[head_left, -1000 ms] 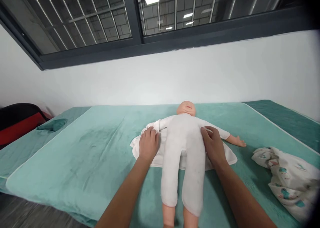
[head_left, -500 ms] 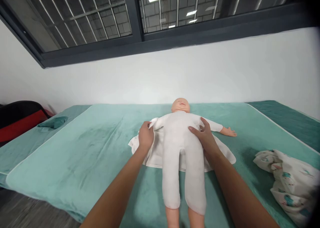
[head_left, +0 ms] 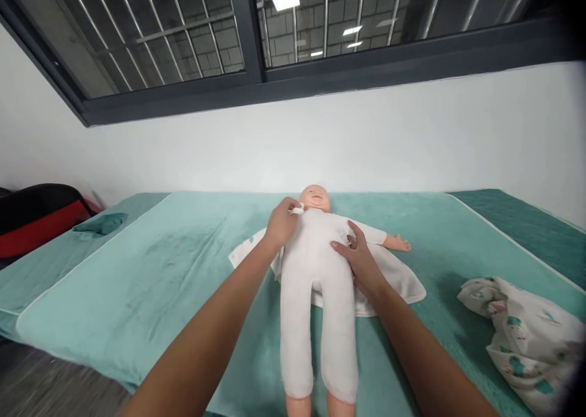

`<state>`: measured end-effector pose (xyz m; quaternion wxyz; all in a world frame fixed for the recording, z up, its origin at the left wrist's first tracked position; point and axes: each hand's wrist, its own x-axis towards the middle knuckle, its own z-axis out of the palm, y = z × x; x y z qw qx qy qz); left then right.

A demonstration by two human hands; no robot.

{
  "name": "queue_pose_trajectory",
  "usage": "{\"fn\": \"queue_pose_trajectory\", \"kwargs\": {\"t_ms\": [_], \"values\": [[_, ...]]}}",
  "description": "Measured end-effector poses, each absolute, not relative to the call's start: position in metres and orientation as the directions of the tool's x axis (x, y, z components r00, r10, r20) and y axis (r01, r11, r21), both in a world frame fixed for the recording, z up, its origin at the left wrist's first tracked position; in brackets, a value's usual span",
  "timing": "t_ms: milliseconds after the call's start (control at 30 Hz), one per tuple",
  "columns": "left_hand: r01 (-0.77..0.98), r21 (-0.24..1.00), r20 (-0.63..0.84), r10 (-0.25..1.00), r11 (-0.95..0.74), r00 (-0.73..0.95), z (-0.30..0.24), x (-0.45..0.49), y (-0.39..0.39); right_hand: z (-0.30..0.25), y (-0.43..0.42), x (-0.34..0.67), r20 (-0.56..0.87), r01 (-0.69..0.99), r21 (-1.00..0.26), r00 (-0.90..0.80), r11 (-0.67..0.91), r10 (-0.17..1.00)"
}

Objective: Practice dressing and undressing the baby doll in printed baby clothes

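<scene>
A baby doll [head_left: 315, 252] with a soft white cloth body lies on its back, its head [head_left: 314, 197] toward the wall. Beneath it a white baby garment [head_left: 394, 276] is spread, with a small print on its left part [head_left: 245, 246]. My left hand [head_left: 282, 224] is closed in a pinch on a bit of white garment cloth at the doll's shoulder by the neck. It hides the doll's arm on that side. My right hand [head_left: 361, 261] grips the doll's side below the outstretched arm [head_left: 378, 232], thumb on the chest.
A green padded sheet [head_left: 137, 295] covers the bed surface. Crumpled printed white cloth [head_left: 522, 331] lies at the right. At the far left sits a black and red object [head_left: 41, 221]. Behind are a white wall [head_left: 366, 142] and a barred window [head_left: 256, 32].
My left hand has moved up and inward from beside the doll's arm to near its neck, pulling garment cloth along. The doll and my right hand appear shifted slightly left in view.
</scene>
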<state>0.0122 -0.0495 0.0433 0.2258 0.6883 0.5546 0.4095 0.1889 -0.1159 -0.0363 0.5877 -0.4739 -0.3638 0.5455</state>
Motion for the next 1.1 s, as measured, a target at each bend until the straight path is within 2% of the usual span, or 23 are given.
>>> {"fn": "queue_pose_trajectory", "kwargs": {"t_ms": [100,200,267,367,433,467,533,600,633,700,800,933,1000,1100], "values": [[0.522,0.81,0.191,0.962,-0.267,0.195,0.063,0.025,-0.078,-0.036,-0.116,0.188,-0.13,-0.326,-0.942,0.133,-0.081,0.983],[0.331,0.924,0.08,0.942,-0.193,0.326,0.082,0.028,-0.108,-0.036,-0.116,0.188,-0.133,-0.31,-0.947,0.151,-0.081,0.98],[0.198,0.969,0.082,0.95,-0.147,0.302,0.089,0.017,-0.12,-0.037,-0.116,0.189,-0.136,-0.299,-0.95,0.15,-0.086,0.979],[0.06,0.984,0.158,0.974,-0.169,0.164,0.076,-0.018,-0.122,-0.038,-0.116,0.19,-0.133,-0.315,-0.945,0.134,-0.085,0.982],[0.073,0.981,0.166,0.977,-0.177,0.135,0.051,-0.048,-0.12,-0.039,-0.115,0.19,-0.122,-0.331,-0.941,0.126,-0.074,0.985],[0.152,0.972,0.166,0.981,-0.18,0.102,0.034,-0.062,-0.119,-0.04,-0.115,0.189,-0.116,-0.332,-0.941,0.127,-0.069,0.985],[0.456,0.875,0.212,0.975,-0.163,-0.059,-0.001,-0.088,-0.118,-0.041,-0.115,0.189,-0.108,-0.326,-0.943,0.132,-0.059,0.985],[0.761,0.619,0.339,0.94,-0.193,-0.037,-0.034,-0.107,-0.12,-0.043,-0.114,0.189,-0.101,-0.323,-0.945,0.136,-0.052,0.986],[0.854,0.482,0.376,0.927,-0.195,-0.001,-0.047,-0.113,-0.12,-0.043,-0.114,0.189,-0.095,-0.328,-0.943,0.136,-0.046,0.986],[0.952,0.243,0.408,0.91,-0.185,0.072,-0.063,-0.121,-0.118,-0.044,-0.115,0.19,-0.089,-0.347,-0.937,0.131,-0.039,0.987],[0.99,0.02,0.375,0.919,-0.142,0.124,-0.065,-0.128,-0.101,-0.043,-0.115,0.19,-0.093,-0.353,-0.935,0.13,-0.041,0.987],[0.986,-0.114,0.334,0.93,-0.125,0.156,-0.049,-0.139,-0.061,-0.041,-0.116,0.191,-0.107,-0.331,-0.942,0.15,-0.052,0.983],[0.993,-0.099,0.362,0.927,-0.065,0.096,-0.045,-0.139,-0.05,-0.039,-0.116,0.19,-0.115,-0.343,-0.938,0.152,-0.057,0.982],[0.999,-0.01,0.467,0.884,0.031,-0.022,-0.051,-0.127,-0.06,-0.036,-0.116,0.189,-0.136,-0.362,-0.929,0.146,-0.075,0.98]]}}
